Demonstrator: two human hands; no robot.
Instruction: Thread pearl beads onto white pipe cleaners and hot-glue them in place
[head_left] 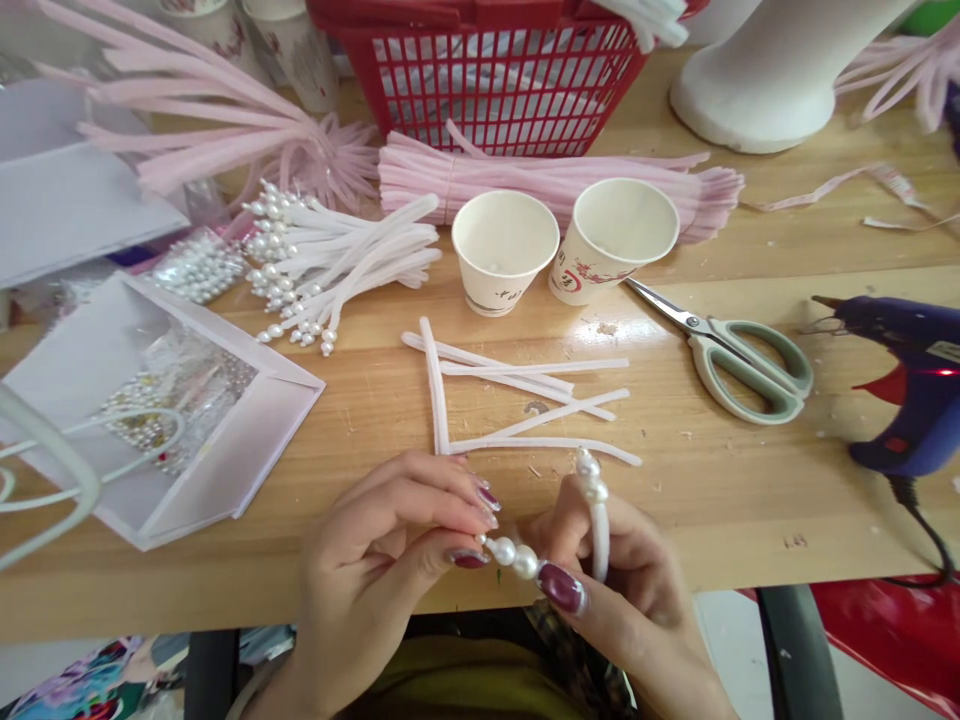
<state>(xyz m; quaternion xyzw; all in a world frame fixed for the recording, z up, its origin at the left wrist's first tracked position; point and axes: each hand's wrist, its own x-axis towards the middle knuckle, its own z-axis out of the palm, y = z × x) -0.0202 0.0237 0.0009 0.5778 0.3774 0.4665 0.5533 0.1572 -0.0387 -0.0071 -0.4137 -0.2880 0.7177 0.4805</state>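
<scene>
My right hand (630, 590) grips a bent white pipe cleaner (601, 540) with pearl beads at both its visible ends. One beaded end stands up above my fingers; the other points left from under my thumb. At that left end, my left hand (397, 540) pinches the small tip bead beside two larger pearl beads (514, 556). Part of the stem is hidden in my right palm. Beyond my hands, several short white pipe cleaners (525, 375) lie loosely crossed. A pile of white stems with pearl tips (352, 250) rests farther left.
Two paper cups (504, 235) stand before a pink pipe cleaner bundle (540, 180) and a red basket (495, 85). Scissors (739, 355) and a blue glue gun (911, 370) lie on the right. An open white box (262, 440) with bead packets is on the left.
</scene>
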